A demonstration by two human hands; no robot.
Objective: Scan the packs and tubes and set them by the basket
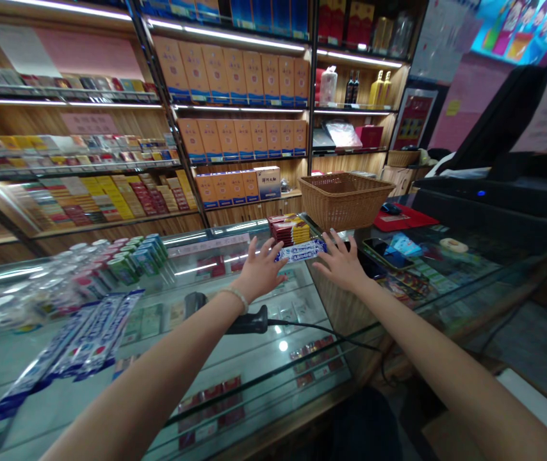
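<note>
Both my arms reach forward over a glass counter (235, 358). My left hand (260, 269) and my right hand (343, 261) have their fingers spread, one at each end of a long blue and white carton (301, 251) lying flat on the glass. The fingertips are at or just touching the carton's ends; neither hand grips it. Just behind the carton sits a stack of red and yellow cartons (289, 229). A bead bracelet is on my left wrist.
A wicker basket (344, 198) stands behind my right hand. A handheld barcode scanner (244, 320) with its cable lies under my left forearm. Blue cartons (76, 346) and small packs (124, 259) lie at left. A phone (383, 251), red mat, till screen at right. Shelves behind.
</note>
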